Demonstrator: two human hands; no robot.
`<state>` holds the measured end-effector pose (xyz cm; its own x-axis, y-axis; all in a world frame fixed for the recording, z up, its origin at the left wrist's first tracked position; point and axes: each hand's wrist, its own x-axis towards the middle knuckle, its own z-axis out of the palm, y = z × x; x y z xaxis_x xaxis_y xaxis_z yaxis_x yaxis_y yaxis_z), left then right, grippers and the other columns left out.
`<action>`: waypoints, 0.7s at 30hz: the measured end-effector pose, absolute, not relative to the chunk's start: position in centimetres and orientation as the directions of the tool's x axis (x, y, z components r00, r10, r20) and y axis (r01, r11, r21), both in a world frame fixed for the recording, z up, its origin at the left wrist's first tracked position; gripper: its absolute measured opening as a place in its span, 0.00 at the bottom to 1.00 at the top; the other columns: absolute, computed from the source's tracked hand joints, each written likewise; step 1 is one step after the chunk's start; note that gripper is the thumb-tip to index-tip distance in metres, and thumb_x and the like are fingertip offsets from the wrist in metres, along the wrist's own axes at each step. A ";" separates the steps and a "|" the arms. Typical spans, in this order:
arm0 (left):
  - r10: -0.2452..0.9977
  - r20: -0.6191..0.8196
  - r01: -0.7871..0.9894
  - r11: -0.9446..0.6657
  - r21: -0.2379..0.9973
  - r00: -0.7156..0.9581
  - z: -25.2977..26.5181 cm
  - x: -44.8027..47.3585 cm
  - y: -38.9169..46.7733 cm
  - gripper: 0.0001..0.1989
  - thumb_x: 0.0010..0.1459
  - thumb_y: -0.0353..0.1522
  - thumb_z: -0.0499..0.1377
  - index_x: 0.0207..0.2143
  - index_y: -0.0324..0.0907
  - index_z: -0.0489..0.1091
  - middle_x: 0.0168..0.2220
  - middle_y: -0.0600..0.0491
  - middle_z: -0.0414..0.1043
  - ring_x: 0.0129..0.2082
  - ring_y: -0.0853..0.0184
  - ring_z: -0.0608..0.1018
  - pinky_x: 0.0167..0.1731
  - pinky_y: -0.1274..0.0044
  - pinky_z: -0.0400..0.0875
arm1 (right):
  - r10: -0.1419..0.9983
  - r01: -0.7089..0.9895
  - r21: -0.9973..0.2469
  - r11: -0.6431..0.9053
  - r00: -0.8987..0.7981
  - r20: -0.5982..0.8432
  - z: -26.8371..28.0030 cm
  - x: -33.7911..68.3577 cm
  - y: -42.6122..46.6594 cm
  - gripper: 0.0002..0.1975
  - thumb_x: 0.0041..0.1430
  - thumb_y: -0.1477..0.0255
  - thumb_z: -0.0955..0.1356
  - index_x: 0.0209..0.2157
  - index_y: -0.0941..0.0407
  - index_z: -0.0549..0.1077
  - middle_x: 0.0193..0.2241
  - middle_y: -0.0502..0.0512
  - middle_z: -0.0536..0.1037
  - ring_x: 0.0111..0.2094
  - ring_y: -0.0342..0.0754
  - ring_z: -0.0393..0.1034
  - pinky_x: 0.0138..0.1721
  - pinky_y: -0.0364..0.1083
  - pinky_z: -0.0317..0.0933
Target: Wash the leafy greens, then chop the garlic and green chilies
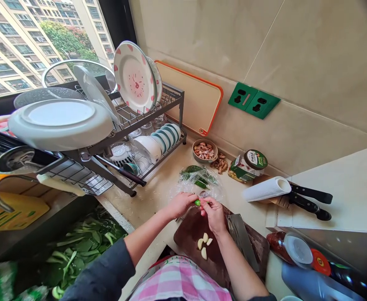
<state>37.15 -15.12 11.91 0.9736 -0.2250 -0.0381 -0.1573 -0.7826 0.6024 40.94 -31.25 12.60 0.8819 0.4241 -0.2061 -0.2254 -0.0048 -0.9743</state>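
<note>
My left hand (183, 205) is closed around a green chili pepper (197, 202), most of it hidden by the fingers. The fingertips of my right hand (214, 212) pinch the same pepper at its other end. Both hands meet over the far edge of a dark brown cutting board (188, 234). Several peeled garlic cloves (204, 253) lie on the board below them. To the right, a cleaver (242, 240) rests flat on the board, partly behind my right forearm. Just beyond my hands sits a clear plastic bag (213, 188) with more green peppers (200, 177).
A dish rack (133, 129) with plates and bowls stands left. Behind are a bowl of garlic (204, 150), ginger (221, 163) and a jar (249, 165). Knives (309, 202) and a paper roll (266, 189) lie right. Leafy greens (76, 251) fill the sink.
</note>
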 end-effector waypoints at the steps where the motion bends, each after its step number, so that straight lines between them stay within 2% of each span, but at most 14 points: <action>1: -0.212 -0.058 -0.135 -0.787 0.602 0.976 11.6 37.2 -14.9 0.13 0.61 0.35 0.45 0.39 0.45 0.69 0.33 0.52 0.70 0.35 0.65 0.72 0.38 0.75 0.61 | 0.410 -0.289 -0.956 0.054 0.879 -0.243 12.5 41.1 -31.1 0.14 0.47 0.60 0.69 0.26 0.57 0.71 0.16 0.45 0.68 0.15 0.37 0.58 0.18 0.39 0.54; 3: -0.173 -0.076 -0.090 -0.785 0.613 0.982 11.0 37.3 -14.3 0.12 0.60 0.34 0.46 0.38 0.44 0.68 0.32 0.52 0.70 0.34 0.65 0.72 0.35 0.76 0.63 | 0.380 -0.358 -0.925 0.128 0.879 -0.288 12.1 41.7 -30.7 0.15 0.46 0.59 0.70 0.27 0.57 0.71 0.17 0.45 0.68 0.16 0.38 0.59 0.18 0.39 0.56; 5: -0.129 -0.047 -0.069 -0.764 0.642 0.991 10.6 37.7 -14.0 0.11 0.59 0.34 0.47 0.37 0.43 0.67 0.32 0.52 0.70 0.33 0.66 0.71 0.33 0.77 0.63 | 0.366 -0.370 -0.920 0.125 0.879 -0.304 11.2 42.7 -30.3 0.15 0.47 0.59 0.69 0.30 0.56 0.70 0.20 0.47 0.70 0.19 0.39 0.63 0.21 0.40 0.60; 7: -0.072 -0.010 -0.048 -0.755 0.654 0.997 10.4 38.6 -14.1 0.09 0.57 0.33 0.49 0.36 0.42 0.66 0.32 0.52 0.70 0.32 0.67 0.71 0.32 0.77 0.64 | 0.375 -0.351 -0.936 0.023 0.871 -0.317 9.8 44.3 -29.8 0.14 0.50 0.59 0.67 0.33 0.56 0.70 0.25 0.50 0.73 0.25 0.42 0.68 0.26 0.42 0.64; 9: -0.023 -0.039 0.007 -0.781 0.624 0.999 10.0 40.4 -14.6 0.08 0.54 0.34 0.52 0.36 0.41 0.66 0.31 0.51 0.70 0.31 0.66 0.72 0.32 0.77 0.65 | 0.364 -0.293 -0.940 -0.177 0.867 -0.339 7.9 46.3 -29.6 0.12 0.54 0.62 0.63 0.33 0.56 0.70 0.29 0.53 0.75 0.31 0.44 0.71 0.31 0.43 0.66; 12: -0.012 -0.124 0.054 -0.855 0.516 0.992 8.9 43.9 -15.8 0.11 0.54 0.33 0.53 0.40 0.41 0.67 0.34 0.49 0.71 0.35 0.63 0.73 0.35 0.74 0.65 | 0.253 -0.226 -0.869 -0.440 0.897 -0.362 5.5 49.2 -29.9 0.12 0.57 0.70 0.58 0.36 0.56 0.70 0.36 0.55 0.75 0.32 0.44 0.72 0.32 0.43 0.67; 14: -0.054 -0.125 0.005 -0.903 0.429 0.991 7.7 46.2 -16.5 0.15 0.55 0.29 0.50 0.46 0.42 0.65 0.42 0.47 0.69 0.43 0.61 0.71 0.41 0.72 0.65 | 0.198 -0.219 -0.834 -0.507 0.911 -0.360 4.5 50.4 -30.5 0.16 0.57 0.74 0.56 0.44 0.56 0.68 0.39 0.56 0.75 0.31 0.43 0.72 0.32 0.43 0.66; 17: -0.110 -0.110 -0.073 -0.952 0.298 0.988 6.0 48.5 -16.9 0.20 0.56 0.25 0.48 0.51 0.42 0.61 0.53 0.42 0.60 0.51 0.58 0.65 0.45 0.68 0.62 | 0.208 -0.228 -0.816 -0.532 0.899 -0.386 3.9 50.9 -31.4 0.22 0.57 0.76 0.55 0.53 0.57 0.61 0.40 0.58 0.75 0.27 0.43 0.72 0.28 0.42 0.66; 19: -0.127 -0.115 -0.099 -0.970 0.224 0.985 5.3 49.2 -17.0 0.18 0.57 0.25 0.48 0.50 0.40 0.62 0.53 0.40 0.60 0.51 0.57 0.65 0.45 0.66 0.61 | 0.212 -0.254 -0.825 -0.504 0.890 -0.403 3.8 50.8 -31.8 0.22 0.57 0.76 0.55 0.54 0.58 0.59 0.40 0.59 0.75 0.25 0.42 0.72 0.25 0.42 0.66; 21: -0.158 -0.119 -0.136 -0.975 0.173 0.980 5.2 49.4 -17.0 0.15 0.57 0.26 0.47 0.46 0.38 0.65 0.48 0.40 0.64 0.48 0.56 0.66 0.44 0.66 0.61 | 0.205 -0.278 -0.853 -0.441 0.894 -0.398 4.1 50.9 -32.0 0.21 0.56 0.76 0.54 0.52 0.57 0.61 0.40 0.59 0.74 0.25 0.42 0.72 0.24 0.42 0.66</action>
